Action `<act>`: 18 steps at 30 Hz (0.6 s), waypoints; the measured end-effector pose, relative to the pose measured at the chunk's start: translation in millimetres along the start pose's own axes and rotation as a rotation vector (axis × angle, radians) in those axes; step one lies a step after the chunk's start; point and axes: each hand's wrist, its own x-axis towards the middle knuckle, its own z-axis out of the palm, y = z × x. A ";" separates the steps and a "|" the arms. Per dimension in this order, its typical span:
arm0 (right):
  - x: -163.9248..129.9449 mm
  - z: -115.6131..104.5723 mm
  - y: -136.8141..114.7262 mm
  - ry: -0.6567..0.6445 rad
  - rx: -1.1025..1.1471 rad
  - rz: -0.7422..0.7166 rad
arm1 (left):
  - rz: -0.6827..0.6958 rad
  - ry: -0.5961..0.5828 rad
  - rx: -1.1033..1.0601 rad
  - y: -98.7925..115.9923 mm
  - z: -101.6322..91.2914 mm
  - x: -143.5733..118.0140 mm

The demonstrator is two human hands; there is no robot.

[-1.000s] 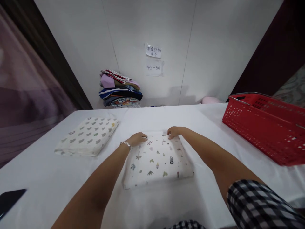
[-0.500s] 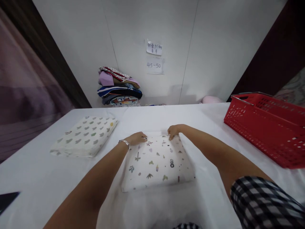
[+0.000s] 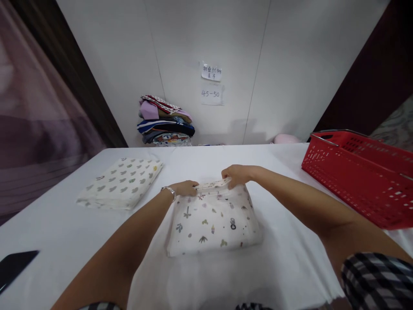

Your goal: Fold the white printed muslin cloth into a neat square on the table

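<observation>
A folded white cloth with small plant prints (image 3: pixel 213 224) lies in front of me on the white table. My left hand (image 3: pixel 187 188), with a silver bracelet at the wrist, is closed on the cloth's far left corner. At its far right part, my right hand (image 3: pixel 237 175) pinches the far edge, which is raised and bunched between the two hands. Some fingertips are hidden by the fabric. To the left lies another folded white cloth with grey leaf-like prints (image 3: pixel 124 183), which neither hand touches.
A red perforated basket (image 3: pixel 351 176) with metal handles stands at the table's right. Behind the far edge rises a stack of folded fabrics (image 3: pixel 166 122) against the wall, below two paper signs (image 3: pixel 212 94). A dark flat object (image 3: pixel 16 267) lies at the near left on the white table (image 3: pixel 64 241).
The cloth's far edge has been lifted and bunched toward me. My right hand has shifted slightly left, still gripping. The view has turned a little.
</observation>
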 end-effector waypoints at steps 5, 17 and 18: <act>-23.0 -25.8 -3.5 0.061 -0.048 0.009 | -0.010 0.058 -0.016 16.3 -38.7 -32.8; -62.4 30.7 -2.8 0.785 -0.226 -0.064 | 0.056 0.763 0.390 52.8 -40.2 -120.4; -58.7 59.1 -0.9 0.732 -0.228 -0.059 | 0.053 0.695 0.393 51.2 -13.0 -117.6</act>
